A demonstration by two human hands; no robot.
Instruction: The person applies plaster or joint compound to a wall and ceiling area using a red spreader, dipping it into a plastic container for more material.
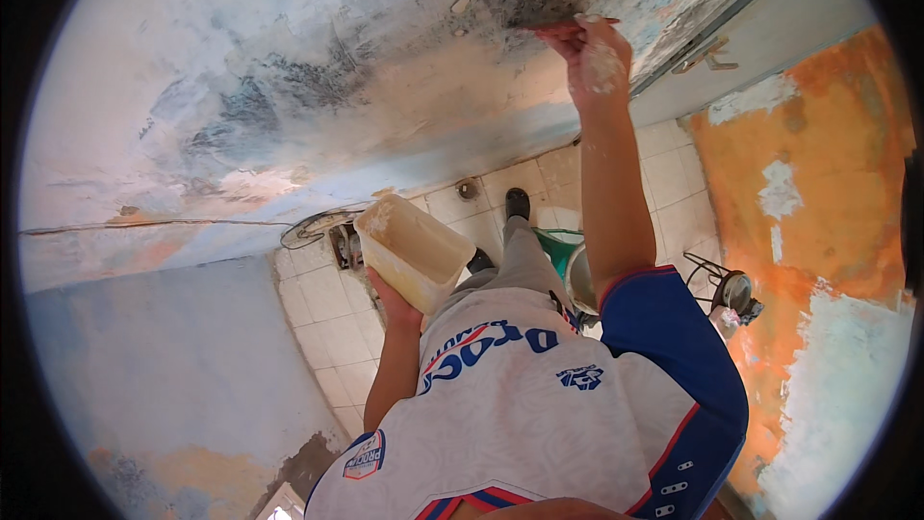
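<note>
My left hand [393, 299] grips the lower left side of a cream rectangular tub [423, 243]. The tub is tilted, its inside smeared with pale residue. Raised up to the wall [404, 125], my right hand [599, 60] is closed around a thin reddish scraper [551, 29]. Most of that tool is hidden by my fingers, so its exact shape is hard to make out. It lies against or close to a dark patch on the wall. White paste coats the back of my right hand. Around the patch the wall is blotched with blue, grey and peach.
Below stands a green bucket [556, 248] beside a pale container [580, 279]. A dark metal stand [707, 277] is on the tiles [322, 291] near the orange wall [808, 193]. Coiled cable [322, 228] hangs by the wall's foot. A door with a handle [707, 60] is at upper right.
</note>
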